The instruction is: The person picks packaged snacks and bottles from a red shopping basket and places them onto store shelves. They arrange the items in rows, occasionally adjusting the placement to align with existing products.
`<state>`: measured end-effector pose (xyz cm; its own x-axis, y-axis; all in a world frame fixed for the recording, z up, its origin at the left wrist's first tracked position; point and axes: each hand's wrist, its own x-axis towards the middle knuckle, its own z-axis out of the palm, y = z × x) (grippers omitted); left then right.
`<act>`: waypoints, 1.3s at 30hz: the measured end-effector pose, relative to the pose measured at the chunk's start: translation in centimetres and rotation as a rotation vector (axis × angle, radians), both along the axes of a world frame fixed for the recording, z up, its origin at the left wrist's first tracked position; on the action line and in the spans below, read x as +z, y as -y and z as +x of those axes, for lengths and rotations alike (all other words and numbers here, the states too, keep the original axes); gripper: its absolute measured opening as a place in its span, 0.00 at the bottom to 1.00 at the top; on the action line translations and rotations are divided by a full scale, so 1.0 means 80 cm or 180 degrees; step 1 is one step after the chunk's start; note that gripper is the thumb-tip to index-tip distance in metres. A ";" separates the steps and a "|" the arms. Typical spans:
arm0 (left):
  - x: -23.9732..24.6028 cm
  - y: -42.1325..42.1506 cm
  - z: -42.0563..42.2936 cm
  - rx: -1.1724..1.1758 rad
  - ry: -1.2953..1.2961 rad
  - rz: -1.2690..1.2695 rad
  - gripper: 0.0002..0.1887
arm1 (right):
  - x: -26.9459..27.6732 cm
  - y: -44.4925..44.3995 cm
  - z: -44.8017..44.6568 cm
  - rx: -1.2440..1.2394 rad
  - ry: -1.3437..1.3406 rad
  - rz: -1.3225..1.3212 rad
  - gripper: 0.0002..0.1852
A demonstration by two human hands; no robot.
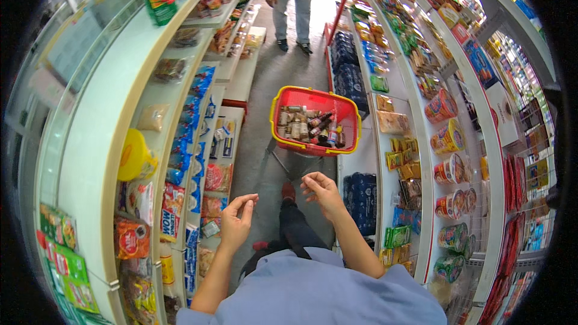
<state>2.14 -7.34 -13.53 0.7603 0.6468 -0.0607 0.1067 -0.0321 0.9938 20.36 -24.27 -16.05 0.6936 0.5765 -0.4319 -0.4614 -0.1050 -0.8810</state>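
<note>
Both of my hands are raised in front of my body, above the aisle floor. My left hand (pixel 239 219) holds nothing, its fingers bent with a gap between thumb and forefinger. Empty too, my right hand (pixel 323 193) has loosely curled fingers spread apart, just below the shopping basket. The red plastic shopping basket (pixel 356 107) with a yellow rim stands ahead of me on a dark-legged stand (pixel 279 162), touched by neither hand. Several small glass bottles (pixel 295 127) with light and dark caps lie inside it, mostly at its left and middle.
Shelves of packaged food line both sides of the aisle. Cup noodles (pixel 448 169) stand on the right; noodle packets (pixel 132 238) and a yellow tub (pixel 135 155) are on the left. Wrapped dark bottle packs (pixel 360 203) sit low at right. A person (pixel 292 4) stands farther down the aisle.
</note>
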 end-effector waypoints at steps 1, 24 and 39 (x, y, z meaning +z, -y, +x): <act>-0.005 0.002 0.014 -0.0056 -0.0024 -0.0038 0.09 | -0.005 0.009 0.012 -0.0127 -0.0041 0.0040 0.08; -0.161 -0.012 0.386 -0.0767 -0.1397 -0.0221 0.11 | -0.263 0.065 0.346 -0.1217 -0.0586 -0.1174 0.12; -0.201 -0.011 0.432 -0.0584 -0.1558 -0.0158 0.10 | -0.376 -0.007 0.428 0.0576 0.1510 -0.4144 0.26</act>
<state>36.67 -6.43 -29.61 0.7356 0.4931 -0.4645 0.5561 -0.0480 0.8297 54.63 -23.71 -46.16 0.8827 0.0439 -0.4679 -0.0425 -0.9841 -0.1724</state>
